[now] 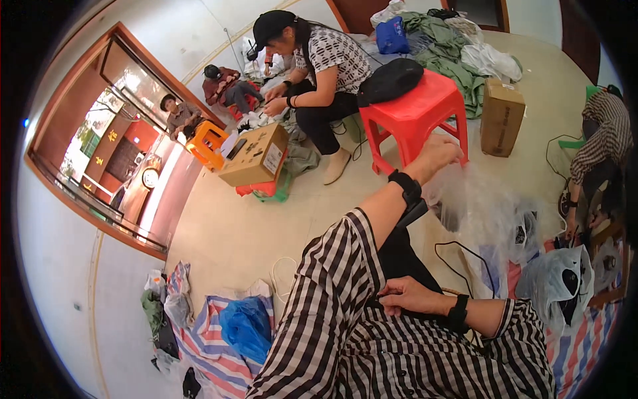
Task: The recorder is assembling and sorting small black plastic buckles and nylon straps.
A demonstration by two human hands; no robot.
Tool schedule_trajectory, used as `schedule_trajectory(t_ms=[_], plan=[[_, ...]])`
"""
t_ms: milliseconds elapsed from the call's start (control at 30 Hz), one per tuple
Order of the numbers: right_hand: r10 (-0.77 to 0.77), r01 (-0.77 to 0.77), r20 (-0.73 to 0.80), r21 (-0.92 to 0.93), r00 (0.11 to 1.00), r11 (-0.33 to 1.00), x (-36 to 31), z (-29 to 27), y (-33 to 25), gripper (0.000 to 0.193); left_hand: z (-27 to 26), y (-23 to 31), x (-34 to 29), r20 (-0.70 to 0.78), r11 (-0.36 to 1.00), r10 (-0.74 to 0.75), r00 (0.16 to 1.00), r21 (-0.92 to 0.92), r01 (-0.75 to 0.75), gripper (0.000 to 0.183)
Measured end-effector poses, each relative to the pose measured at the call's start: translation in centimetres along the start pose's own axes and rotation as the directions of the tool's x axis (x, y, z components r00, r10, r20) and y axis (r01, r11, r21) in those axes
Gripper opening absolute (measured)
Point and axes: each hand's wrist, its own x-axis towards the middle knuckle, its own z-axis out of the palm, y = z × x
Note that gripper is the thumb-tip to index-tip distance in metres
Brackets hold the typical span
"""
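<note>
My left hand (438, 158) reaches out in front of the red plastic stool (419, 100), its fingers curled down at the top of a clear plastic bag (475, 206). The bag hangs below and beside the hand, though the fingertips are partly hidden. My right hand (413, 296) rests close to my body, over my dark trousers. Thumb and forefinger are pinched together against something small and dark that I cannot make out. A dark band sits on each wrist.
A black bag (391, 81) lies on the stool, with a brown carton (502, 116) beside it. A co-worker in a cap (329, 73) sits ahead by another carton (254, 156). Another person (601, 139) bends at right. Blue plastic bag (246, 326) and striped sheeting (206, 332) lie left.
</note>
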Motion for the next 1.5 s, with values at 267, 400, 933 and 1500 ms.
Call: schedule_trajectory(t_ms=[267,400,933,1500], plan=[[0.013,-0.012,0.051,-0.012,0.999,1.0,0.9,-0.3,0.2,0.017,-1.8,-2.2,-0.8,-0.093,0.981,-0.077,0.993,0.169,0.092,0.006],[0.018,-0.018,0.014,0.001,1.0,1.0,0.4,-0.2,0.1,0.018,-0.9,-2.4,-0.6,-0.157,0.976,0.04,0.987,0.216,-0.005,0.013],[-0.154,0.156,0.033,-0.068,0.988,0.985,0.6,-0.4,0.7,0.018,-0.9,-2.2,-0.4,-0.156,0.996,0.034,0.987,0.09,-0.02,0.023],[-0.14,0.139,0.014,0.024,0.99,0.99,0.6,-0.3,0.8,0.012,4.2,-2.7,1.0,0.022,0.99,-0.093,0.995,0.105,0.09,0.017]])
